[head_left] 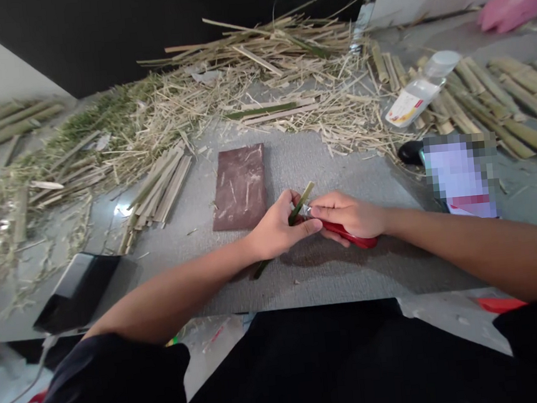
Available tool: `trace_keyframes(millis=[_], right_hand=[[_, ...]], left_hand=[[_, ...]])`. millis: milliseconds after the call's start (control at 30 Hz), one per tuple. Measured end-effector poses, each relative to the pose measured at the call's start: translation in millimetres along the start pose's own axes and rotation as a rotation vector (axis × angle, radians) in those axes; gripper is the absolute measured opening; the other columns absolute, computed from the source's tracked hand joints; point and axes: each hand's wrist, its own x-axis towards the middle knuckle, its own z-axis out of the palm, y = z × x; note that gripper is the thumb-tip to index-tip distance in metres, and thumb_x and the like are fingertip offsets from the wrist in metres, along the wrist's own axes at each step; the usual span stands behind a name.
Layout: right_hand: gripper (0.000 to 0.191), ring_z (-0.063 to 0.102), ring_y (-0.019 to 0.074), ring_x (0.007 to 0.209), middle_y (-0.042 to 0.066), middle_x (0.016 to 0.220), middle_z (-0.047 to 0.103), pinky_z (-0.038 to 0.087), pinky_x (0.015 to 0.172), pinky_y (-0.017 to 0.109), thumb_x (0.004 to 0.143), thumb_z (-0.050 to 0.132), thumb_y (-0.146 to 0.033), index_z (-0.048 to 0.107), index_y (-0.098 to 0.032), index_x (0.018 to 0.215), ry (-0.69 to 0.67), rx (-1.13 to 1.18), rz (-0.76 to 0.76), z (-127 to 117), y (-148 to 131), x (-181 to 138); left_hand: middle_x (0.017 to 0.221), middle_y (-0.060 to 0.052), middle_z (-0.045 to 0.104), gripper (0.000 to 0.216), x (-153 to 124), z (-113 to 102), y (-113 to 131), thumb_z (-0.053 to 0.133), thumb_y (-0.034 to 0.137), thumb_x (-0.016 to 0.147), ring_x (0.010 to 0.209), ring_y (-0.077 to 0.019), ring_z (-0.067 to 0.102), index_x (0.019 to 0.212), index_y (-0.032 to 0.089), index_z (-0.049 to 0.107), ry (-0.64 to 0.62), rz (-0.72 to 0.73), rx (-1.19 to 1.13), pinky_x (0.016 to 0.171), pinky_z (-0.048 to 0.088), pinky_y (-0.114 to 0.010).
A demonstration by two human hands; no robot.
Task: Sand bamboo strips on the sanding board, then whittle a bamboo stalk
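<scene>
My left hand (277,227) is closed around a thin green bamboo strip (302,200) that sticks out past my fingers at both ends. My right hand (348,214) grips a red-handled knife (354,238), its blade meeting the strip near my left thumb. Both hands hover just above a grey mat (293,161) at the centre. A reddish-brown rectangular block (240,186) lies on the mat just left of my hands.
Split bamboo slats (161,189) lie left of the block. Shavings and straw (257,71) pile at the back. Bamboo poles (499,100) and a plastic bottle (421,91) sit right, beside a blurred box (461,175). A black device (76,290) rests front left.
</scene>
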Motion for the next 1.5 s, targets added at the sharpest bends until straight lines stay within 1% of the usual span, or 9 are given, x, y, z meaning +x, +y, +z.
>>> trace_keyframes(millis=[133,267,467,667,900,967,1200,1400,1500], right_hand=[[0.045,0.051,0.0092,0.037,-0.004,0.053,0.059,0.040,0.036,0.020,0.109,0.047,-0.051,0.051,-0.020,0.077,-0.103,0.016,0.079,-2.7,-5.4,2.3],[0.041,0.049,0.0097,0.036,-0.005,0.052,0.056,0.042,0.035,0.021,0.108,0.049,-0.052,0.050,-0.021,0.080,-0.115,0.065,0.133,0.0,-7.1,3.8],[0.043,0.051,0.0107,0.038,-0.005,0.049,0.055,0.040,0.041,0.022,0.111,0.043,-0.050,0.051,-0.022,0.079,0.102,-0.015,0.036,16.9,-2.5,1.7],[0.043,0.050,0.0109,0.038,-0.005,0.051,0.054,0.041,0.040,0.024,0.109,0.046,-0.050,0.048,-0.023,0.077,0.311,0.034,-0.057,30.8,3.6,0.8],[0.044,0.048,0.0110,0.035,-0.005,0.050,0.054,0.038,0.036,0.023,0.107,0.047,-0.055,0.050,-0.022,0.079,-0.050,0.016,0.084,6.0,-7.4,3.6],[0.043,0.047,0.0109,0.035,-0.006,0.050,0.054,0.038,0.036,0.023,0.108,0.047,-0.055,0.051,-0.022,0.081,-0.047,0.035,0.094,6.0,-7.9,4.4],[0.044,0.050,0.0108,0.036,-0.004,0.045,0.054,0.040,0.041,0.022,0.108,0.047,-0.049,0.049,-0.022,0.074,0.238,0.041,-0.022,25.7,-0.5,3.7],[0.038,0.045,0.0099,0.034,-0.006,0.050,0.054,0.038,0.035,0.022,0.107,0.050,-0.050,0.053,-0.022,0.081,-0.070,0.110,0.144,3.7,-8.7,4.1],[0.036,0.044,0.0099,0.034,-0.007,0.050,0.053,0.038,0.034,0.021,0.107,0.049,-0.049,0.052,-0.022,0.083,-0.083,0.124,0.157,1.1,-9.7,4.7]], left_hand=[[0.068,0.011,0.048,0.054,-0.7,0.9,0.0,0.081,0.046,0.088,0.042,-0.0049,0.043,0.103,0.025,0.034,-0.030,-0.041,0.088,0.038,0.031,-0.019],[0.069,0.009,0.050,0.046,-0.3,1.8,0.1,0.076,0.043,0.091,0.047,-0.0059,0.043,0.099,0.023,0.036,0.002,-0.016,0.163,0.045,0.032,-0.022],[0.079,0.003,0.050,0.028,3.1,2.6,-5.1,0.064,0.036,0.099,0.071,-0.0138,0.049,0.096,0.022,0.040,0.096,0.086,0.314,0.065,0.040,-0.030],[0.079,0.002,0.046,0.030,4.5,3.6,-6.1,0.058,0.040,0.103,0.071,-0.0142,0.044,0.091,0.022,0.038,0.130,0.097,0.338,0.066,0.036,-0.032],[0.082,0.003,0.047,0.036,1.6,1.6,-4.6,0.065,0.046,0.097,0.074,-0.0146,0.042,0.097,0.022,0.038,0.065,0.066,0.336,0.070,0.037,-0.032],[0.084,0.002,0.048,0.033,2.1,3.0,-6.0,0.063,0.044,0.098,0.076,-0.0150,0.044,0.098,0.022,0.038,0.083,0.069,0.334,0.071,0.038,-0.033],[0.081,0.002,0.048,0.030,3.6,7.1,-6.7,0.057,0.043,0.103,0.074,-0.0151,0.046,0.095,0.022,0.038,0.152,0.063,0.322,0.069,0.039,-0.032],[0.080,0.003,0.048,0.034,1.9,4.9,-6.8,0.064,0.043,0.099,0.071,-0.0141,0.044,0.096,0.022,0.038,0.119,0.075,0.362,0.067,0.037,-0.032],[0.082,0.002,0.051,0.032,1.3,5.9,-7.2,0.063,0.041,0.100,0.073,-0.0149,0.048,0.097,0.022,0.037,0.132,0.080,0.371,0.068,0.038,-0.032]])
